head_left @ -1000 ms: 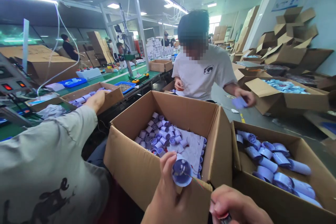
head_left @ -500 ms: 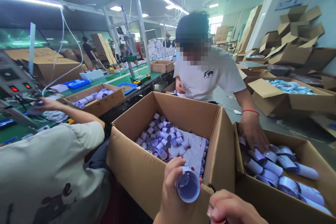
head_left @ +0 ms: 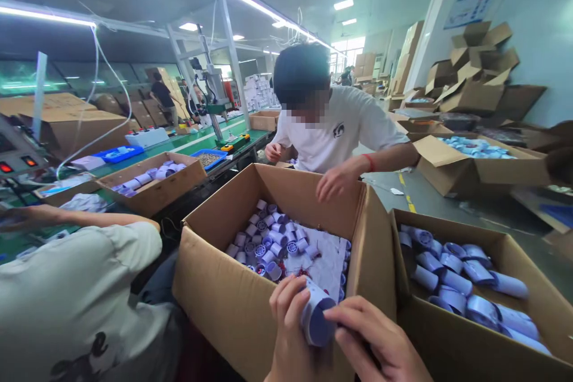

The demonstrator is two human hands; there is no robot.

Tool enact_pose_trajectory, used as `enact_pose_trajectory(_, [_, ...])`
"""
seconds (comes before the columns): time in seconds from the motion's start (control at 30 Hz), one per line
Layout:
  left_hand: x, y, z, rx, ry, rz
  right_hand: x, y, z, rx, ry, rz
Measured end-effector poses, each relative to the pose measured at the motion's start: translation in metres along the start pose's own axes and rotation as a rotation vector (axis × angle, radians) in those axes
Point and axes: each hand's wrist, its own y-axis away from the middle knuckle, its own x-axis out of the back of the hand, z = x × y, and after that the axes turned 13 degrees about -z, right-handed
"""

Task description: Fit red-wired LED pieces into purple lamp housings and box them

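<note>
My left hand (head_left: 287,325) is wrapped round a hollow pale-lavender plastic cup (head_left: 320,317), its open end facing me. My right hand (head_left: 378,340) is closed, with the thumb and index finger at the right side of the cup's mouth. Whatever those fingers hold is hidden. Both hands are over the near edge of a large cardboard box (head_left: 224,292). Inside that box lie many similar small cups (head_left: 277,236), a white sheet (head_left: 324,259) and some thin red pieces.
A smaller carton (head_left: 474,349) of larger lavender cylinders (head_left: 461,280) stands at the right. Across the box a co-worker in a white shirt (head_left: 322,131) leans over. Another person's back (head_left: 80,292) is close on the left, beside a green bench with a parts box (head_left: 154,197).
My right hand has moved up and left to the cup's mouth. The co-worker's hand has left the right carton for the large box's far edge. The view has shifted slightly.
</note>
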Motion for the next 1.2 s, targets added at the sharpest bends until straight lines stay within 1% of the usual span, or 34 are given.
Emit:
enact_pose_trajectory(0.07, [0.001,-0.003,0.003,0.016,-0.023,-0.003,0.001,-0.001,-0.003,0.011,0.144,0.023])
enact_pose_trajectory(0.13, [0.001,-0.005,0.007,0.034,-0.036,0.005,-0.002,-0.001,-0.005,0.023,0.282,0.084])
enact_pose_trajectory(0.23, [-0.001,-0.007,0.013,0.046,-0.043,0.031,-0.008,-0.002,-0.005,0.108,0.476,0.127])
enact_pose_trajectory(0.3, [-0.003,-0.008,0.016,0.050,-0.028,0.038,-0.012,-0.004,-0.006,0.141,0.559,0.154])
enact_pose_trajectory(0.43, [-0.004,-0.007,0.020,0.077,0.073,0.019,-0.014,-0.005,-0.006,0.107,0.626,0.202])
enact_pose_trajectory(0.6, [-0.003,0.000,0.019,0.134,0.200,-0.036,-0.012,-0.002,-0.002,0.058,0.592,0.168])
enact_pose_trajectory(0.73, [-0.003,0.009,0.016,0.162,0.259,-0.082,-0.008,-0.004,-0.001,0.025,0.529,0.103])
enact_pose_trajectory(0.83, [-0.005,0.015,0.013,0.265,0.358,-0.094,-0.004,-0.001,-0.002,0.042,0.429,0.057])
enact_pose_trajectory(0.93, [-0.006,0.020,0.011,0.377,0.526,-0.087,-0.001,0.004,-0.001,0.052,0.290,0.046])
enact_pose_trajectory(1.03, [-0.006,0.021,0.014,0.401,0.721,-0.067,-0.001,0.006,0.002,0.055,0.209,0.000])
enact_pose_trajectory(1.1, [-0.004,0.017,0.020,0.429,0.842,-0.071,-0.002,0.005,0.004,0.065,0.200,-0.016])
enact_pose_trajectory(1.2, [0.003,0.006,0.033,0.513,1.043,-0.116,-0.003,0.004,0.007,0.111,0.244,0.001])
